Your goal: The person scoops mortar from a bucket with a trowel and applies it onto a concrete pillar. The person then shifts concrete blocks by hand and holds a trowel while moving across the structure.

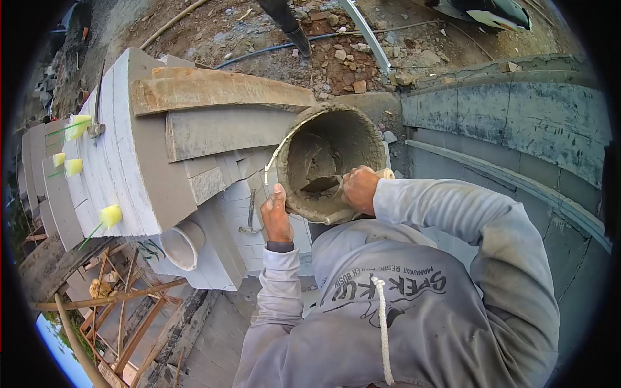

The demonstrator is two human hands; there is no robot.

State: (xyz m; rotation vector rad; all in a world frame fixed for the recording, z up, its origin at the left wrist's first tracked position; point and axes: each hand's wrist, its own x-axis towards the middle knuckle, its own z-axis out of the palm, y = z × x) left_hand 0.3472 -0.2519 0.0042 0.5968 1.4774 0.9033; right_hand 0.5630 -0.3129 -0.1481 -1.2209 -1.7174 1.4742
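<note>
A mortar-caked bucket [374,139] stands tilted toward me, its open mouth facing up, with wet grey mortar along its bottom and walls. My left hand [278,216] is closed at its near left rim, thumb up on the outside; some of its fingers are hidden. The bucket's pale wire handle [277,155] hangs down over the left side. My right hand [361,189] is closed around a trowel whose pale handle end shows past the hand. The trowel's blade [320,185] is inside the bucket, against the mortar.
White blocks [113,149] are stacked at left, with a hammer [97,129] on them. Two boards [223,90] lie beside the bucket. Another hammer [251,213] and a white pail [183,246] are nearer me. A grey panelled wall [498,116] runs right. Someone's leg [288,26] shows beyond.
</note>
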